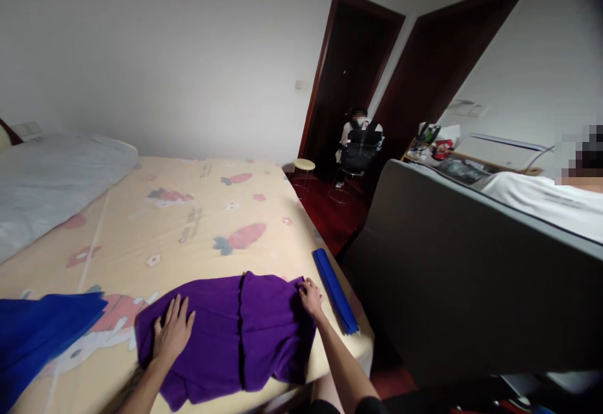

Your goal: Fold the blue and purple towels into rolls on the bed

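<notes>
A purple garment with a ruffled seam across it lies spread on the near edge of the bed. On its left part my left hand rests flat, fingers spread. At its far right corner my right hand pinches the cloth between thumb and fingers. Just right of that hand lies a long, narrow, folded blue item. A blue cloth is spread at the lower left, partly out of view.
The bed has a cream sheet with strawberry prints; a grey cover lies at its left. A tall grey panel stands on the right, with a person in white behind it. A stool and a seated person are near the doorway.
</notes>
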{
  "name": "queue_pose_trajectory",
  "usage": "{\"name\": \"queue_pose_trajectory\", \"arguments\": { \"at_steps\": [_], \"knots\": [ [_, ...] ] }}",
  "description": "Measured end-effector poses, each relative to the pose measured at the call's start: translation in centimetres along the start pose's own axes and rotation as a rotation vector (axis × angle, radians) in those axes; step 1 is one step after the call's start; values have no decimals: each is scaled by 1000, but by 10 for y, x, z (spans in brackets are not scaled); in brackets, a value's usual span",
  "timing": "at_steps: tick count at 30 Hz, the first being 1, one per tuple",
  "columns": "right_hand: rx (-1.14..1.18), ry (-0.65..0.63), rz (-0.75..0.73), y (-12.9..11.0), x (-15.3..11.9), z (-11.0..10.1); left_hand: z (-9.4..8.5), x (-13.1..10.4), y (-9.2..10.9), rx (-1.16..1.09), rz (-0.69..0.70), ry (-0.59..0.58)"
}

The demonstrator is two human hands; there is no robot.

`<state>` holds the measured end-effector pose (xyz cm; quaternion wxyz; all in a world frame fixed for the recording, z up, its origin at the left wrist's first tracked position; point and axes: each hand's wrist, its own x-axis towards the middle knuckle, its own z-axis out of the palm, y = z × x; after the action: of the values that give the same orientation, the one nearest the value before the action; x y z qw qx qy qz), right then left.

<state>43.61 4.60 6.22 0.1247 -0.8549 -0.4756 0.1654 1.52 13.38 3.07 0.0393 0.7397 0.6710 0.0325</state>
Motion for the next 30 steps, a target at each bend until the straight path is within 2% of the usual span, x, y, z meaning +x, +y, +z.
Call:
{"name": "queue_pose_trajectory", "arguments": {
  "at_steps": [2, 5, 7, 10, 12, 14, 16, 17, 19, 20, 22, 25, 28, 30],
  "knots": [
    [-2, -11, -8, -1, 1, 1, 7, -17, -1, 13, -69, 56],
    [-17, 8, -42, 0, 17, -14, 15, -31, -9, -6, -149, 12],
    [-32, 43, -43, 1, 34, -29, 14, -29, -14, -55, -145, -35],
    [-56, 85, -4, -1, 53, -46, 4, -20, -18, -158, -151, -90],
    [-70, 106, 4, -3, 52, -46, -5, -19, -23, -213, -135, -40],
    [-79, 135, -8, -2, 35, -38, -10, -29, -33, -240, -165, 112],
    [-81, 163, -4, 3, 5, -25, -10, -47, -48, -235, -354, 257],
    [-79, 168, 8, 7, -13, -17, -8, -57, -56, -234, -476, 268],
    [-74, 150, 43, 18, -51, 1, 0, -76, -66, -237, -644, 182],
    [-72, 131, 56, 22, -69, 10, 5, -83, -68, -238, -650, 121],
    [-67, 92, 61, 30, -94, 26, 12, -90, -63, -225, -553, 37],
    [-51, 65, 45, 42, -105, 37, 13, -82, -49, -225, -422, 16],
    [-25, 83, 93, 65, -95, 26, 3, -68, -49, -299, -438, 19],
    [-14, 113, 136, 86, -89, 13, -2, -64, -65, -346, -471, 16]
  ]
}}
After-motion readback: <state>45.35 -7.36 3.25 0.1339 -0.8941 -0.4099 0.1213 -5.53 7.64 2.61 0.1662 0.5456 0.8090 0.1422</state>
